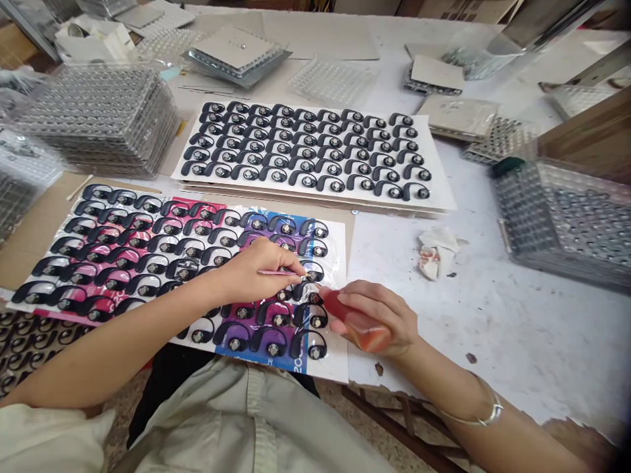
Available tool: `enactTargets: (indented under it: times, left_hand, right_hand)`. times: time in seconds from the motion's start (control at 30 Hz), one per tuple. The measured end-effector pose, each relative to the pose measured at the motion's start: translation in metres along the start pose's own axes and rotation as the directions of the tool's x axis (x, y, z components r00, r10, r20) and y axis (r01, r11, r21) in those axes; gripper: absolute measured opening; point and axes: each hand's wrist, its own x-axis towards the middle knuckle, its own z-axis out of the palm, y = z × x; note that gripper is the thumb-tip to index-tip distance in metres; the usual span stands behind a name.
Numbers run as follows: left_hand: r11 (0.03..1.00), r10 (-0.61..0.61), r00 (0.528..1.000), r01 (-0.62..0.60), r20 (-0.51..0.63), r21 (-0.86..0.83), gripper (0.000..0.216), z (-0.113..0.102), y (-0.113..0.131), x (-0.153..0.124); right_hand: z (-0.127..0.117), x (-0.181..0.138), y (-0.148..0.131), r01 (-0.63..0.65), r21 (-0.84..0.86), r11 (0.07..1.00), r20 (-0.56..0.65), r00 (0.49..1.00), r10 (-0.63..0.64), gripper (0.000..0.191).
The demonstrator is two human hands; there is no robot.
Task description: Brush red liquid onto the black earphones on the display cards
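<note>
My left hand (256,269) is closed around a thin pink tool (276,272), perhaps tweezers, whose tip is by a black ear-hook earphone part (312,272) near the board's right edge. My right hand (389,312) grips a soft red-orange squeeze bottle (367,328), its narrow nozzle pointing left at the same column of parts. Rows of these black hook-shaped parts, each with a round silvery piece at one end, lie on the near board (336,263), over pink, purple and blue printed sheets. Both forearms partly cover the board or table.
Behind lies a second white board (438,177) with similar rows of parts. Stacked clear trays stand at left (98,118) and right (566,217). A crumpled, stained tissue (438,253) lies right of the boards. Further back are card-topped tray packs (236,49) and a clear plastic tub (483,56).
</note>
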Motion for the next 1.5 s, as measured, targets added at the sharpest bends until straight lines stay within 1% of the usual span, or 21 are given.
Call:
enactTargets:
  times: [0.17,0.2,0.27,0.3,0.33,0.37,0.4,0.47,0.5,0.53,0.57,0.6,0.67,0.73,0.8,0.87,0.93,1.0,1.13,1.23,1.5]
  left_hand:
    - [0.999,0.031,0.999,-0.031,-0.007,-0.009,0.011,0.0,0.001,0.0]
    - [0.999,0.044,0.999,-0.044,-0.008,0.0,0.011,0.0,0.002,-0.001]
    - [0.994,0.096,0.995,-0.095,-0.011,0.048,0.012,0.003,0.005,-0.004]
    - [0.986,0.139,0.99,-0.137,-0.022,0.093,0.013,0.005,0.006,-0.007]
    - [0.971,0.197,0.979,-0.188,-0.044,0.15,0.015,0.009,0.008,-0.011]
    - [0.946,0.262,0.962,-0.241,-0.075,0.218,0.016,0.013,0.01,-0.016]
    - [0.911,0.332,0.937,-0.288,-0.109,0.295,0.018,0.019,0.012,-0.021]
    - [0.843,0.44,0.886,-0.351,-0.148,0.407,0.017,0.032,0.017,-0.033]
    - [0.815,0.476,0.866,-0.371,-0.151,0.446,0.017,0.038,0.02,-0.039]
    - [0.792,0.502,0.848,-0.372,-0.168,0.484,0.017,0.044,0.023,-0.044]
    - [0.772,0.522,0.835,-0.376,-0.174,0.513,0.018,0.049,0.025,-0.048]
    - [0.758,0.532,0.827,-0.368,-0.184,0.539,0.019,0.054,0.027,-0.051]
    - [0.722,0.542,0.822,-0.349,-0.175,0.597,0.021,0.059,0.031,-0.054]
    - [0.683,0.542,0.829,-0.336,-0.141,0.648,0.021,0.061,0.033,-0.054]
    - [0.64,0.544,0.832,-0.329,-0.106,0.695,0.02,0.062,0.035,-0.055]
    - [0.592,0.549,0.832,-0.317,-0.084,0.741,0.02,0.065,0.036,-0.055]
    - [0.548,0.55,0.834,-0.308,-0.056,0.778,0.018,0.069,0.037,-0.056]
    - [0.524,0.544,0.838,-0.305,-0.036,0.795,0.017,0.073,0.039,-0.057]
    - [0.511,0.521,0.853,-0.301,-0.011,0.805,0.017,0.078,0.04,-0.057]
    - [0.492,0.529,0.848,-0.296,-0.011,0.819,0.015,0.08,0.04,-0.058]
    - [0.461,0.533,0.846,-0.275,-0.016,0.844,0.016,0.082,0.042,-0.057]
  right_hand:
    - [0.0,-0.005,0.003,-0.099,0.016,0.995,-0.048,0.994,0.1,0.027]
    - [0.001,-0.005,0.005,-0.127,0.036,0.991,-0.074,0.989,0.13,0.027]
    - [0.002,-0.004,0.01,-0.196,0.117,0.974,-0.186,0.959,0.215,0.02]
    - [0.001,-0.002,0.013,-0.243,0.181,0.953,-0.27,0.919,0.285,0.016]
    - [-0.001,0.001,0.017,-0.3,0.271,0.915,-0.346,0.856,0.383,0.014]
    - [-0.004,0.005,0.021,-0.366,0.382,0.848,-0.383,0.773,0.506,0.016]
    - [-0.008,0.01,0.024,-0.429,0.498,0.753,-0.384,0.67,0.635,0.019]
    - [-0.019,0.019,0.03,-0.532,0.685,0.498,-0.214,0.506,0.836,0.025]
    - [-0.024,0.023,0.031,-0.554,0.725,0.409,-0.151,0.452,0.879,0.026]
    - [-0.028,0.026,0.03,-0.574,0.741,0.349,-0.09,0.431,0.898,0.026]
    - [-0.032,0.029,0.028,-0.586,0.742,0.324,-0.052,0.432,0.9,0.025]
    - [-0.034,0.031,0.024,-0.6,0.736,0.315,-0.016,0.45,0.893,0.024]
    - [-0.033,0.033,0.013,-0.62,0.721,0.309,0.068,0.507,0.859,0.025]
    - [-0.028,0.031,0.0,-0.623,0.708,0.332,0.095,0.55,0.83,0.028]
    - [-0.021,0.027,-0.012,-0.616,0.651,0.443,0.035,0.608,0.793,0.028]
    - [-0.013,0.022,-0.02,-0.587,0.503,0.635,-0.057,0.71,0.701,0.026]
    - [-0.007,0.018,-0.024,-0.514,0.339,0.788,-0.097,0.814,0.573,0.023]
    - [-0.003,0.015,-0.025,-0.439,0.261,0.86,-0.1,0.874,0.476,0.021]
    - [0.002,0.013,-0.022,-0.369,0.243,0.897,-0.107,0.909,0.403,0.018]
    - [0.004,0.013,-0.021,-0.359,0.234,0.904,-0.122,0.911,0.393,0.017]
    - [0.008,0.012,-0.02,-0.365,0.2,0.909,-0.077,0.919,0.386,0.014]
